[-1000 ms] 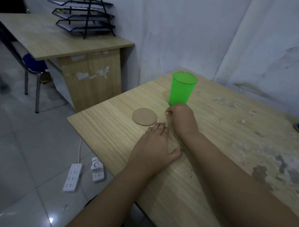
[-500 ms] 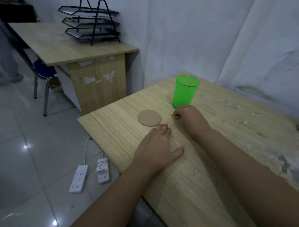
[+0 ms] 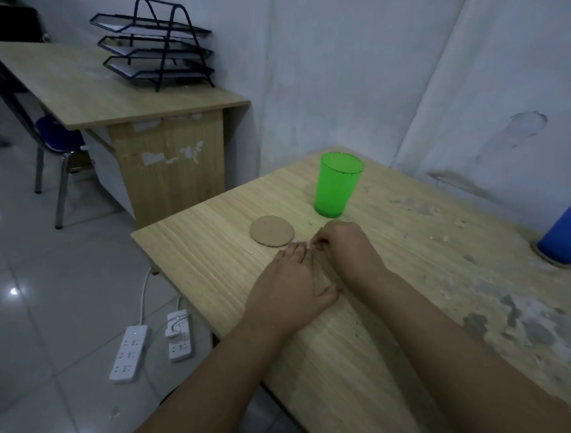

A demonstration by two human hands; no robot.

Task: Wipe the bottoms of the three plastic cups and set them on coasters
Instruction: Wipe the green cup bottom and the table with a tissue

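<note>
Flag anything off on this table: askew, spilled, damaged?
Nothing spilled or tipped. The table surface is worn and patchy toward the right. The green cup stands upright on bare wood beside the empty coaster, not on it. The blue cup sits on its coaster.

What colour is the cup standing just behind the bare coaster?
Bright green cup, seen in the head view.

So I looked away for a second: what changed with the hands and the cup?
The right hand drew back from the green cup toward the left hand, fingers curled, holding nothing visible. The left hand stayed flat on the table; cup and coaster unmoved.
</note>
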